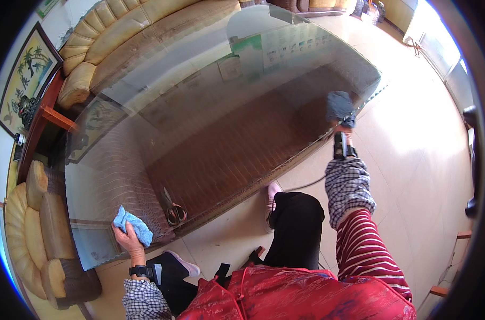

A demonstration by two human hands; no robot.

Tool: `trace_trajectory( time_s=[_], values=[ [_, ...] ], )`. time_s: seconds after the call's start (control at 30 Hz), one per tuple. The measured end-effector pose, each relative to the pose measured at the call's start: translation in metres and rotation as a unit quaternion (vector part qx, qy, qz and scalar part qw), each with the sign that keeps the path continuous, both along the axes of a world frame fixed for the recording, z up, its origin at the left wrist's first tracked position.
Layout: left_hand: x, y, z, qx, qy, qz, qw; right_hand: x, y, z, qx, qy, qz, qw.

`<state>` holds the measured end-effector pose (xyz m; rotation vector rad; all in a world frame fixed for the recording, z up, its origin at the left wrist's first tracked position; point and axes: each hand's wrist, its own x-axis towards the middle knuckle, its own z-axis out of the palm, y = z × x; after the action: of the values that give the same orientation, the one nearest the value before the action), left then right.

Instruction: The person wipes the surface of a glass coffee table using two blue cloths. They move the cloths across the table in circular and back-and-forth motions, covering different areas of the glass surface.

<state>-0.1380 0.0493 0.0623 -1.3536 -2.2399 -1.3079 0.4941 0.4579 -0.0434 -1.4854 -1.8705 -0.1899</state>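
Note:
A large glass tabletop (210,132) with a wavy edge spans the view over a dark brown base. At the lower left, my left hand (129,239) grips a light blue cloth (135,227) above or on the glass. My right hand (345,130), partly hidden, is at the right edge with a dark grey-blue cloth (339,105) bunched over its fingers and lying against the glass. Scissors (173,210) with dark handles are at the near edge of the table, between my hands and closer to the left one.
A tan and brown leather sofa (118,34) runs behind the table, and a matching armchair (38,240) stands at left. A framed picture (28,80) and a wooden stand (42,120) are at upper left. A cable (306,186) hangs beside my right sleeve.

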Motion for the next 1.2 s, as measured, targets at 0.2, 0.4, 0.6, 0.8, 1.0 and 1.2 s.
trace_trajectory(
  time_s=[0.2, 0.4, 0.6, 0.8, 1.0, 1.2],
  values=[
    [0.002, 0.001, 0.002, -0.013, 0.007, 0.019, 1.000, -0.152, -0.031, -0.093, -0.088, 0.242, 0.299, 0.919],
    [0.003, 0.000, 0.004, -0.012, 0.008, 0.011, 1.000, -0.136, -0.088, -0.110, -0.390, 0.774, 0.318, 0.383],
    [0.006, 0.002, 0.001, -0.001, 0.017, 0.015, 1.000, -0.078, -0.101, -0.026, -0.233, 0.781, 0.481, 0.323],
    [0.003, 0.003, -0.001, 0.013, -0.054, 0.015, 0.998, -0.152, -0.156, 0.009, -0.407, 0.695, 0.410, 0.428],
    [0.003, 0.005, -0.002, 0.039, -0.010, -0.008, 0.999, -0.097, -0.120, 0.042, -0.406, 0.780, 0.319, 0.353],
    [-0.001, 0.002, -0.004, 0.058, 0.001, -0.014, 0.998, -0.075, -0.091, 0.095, -0.263, 0.656, 0.460, 0.537]
  ],
)
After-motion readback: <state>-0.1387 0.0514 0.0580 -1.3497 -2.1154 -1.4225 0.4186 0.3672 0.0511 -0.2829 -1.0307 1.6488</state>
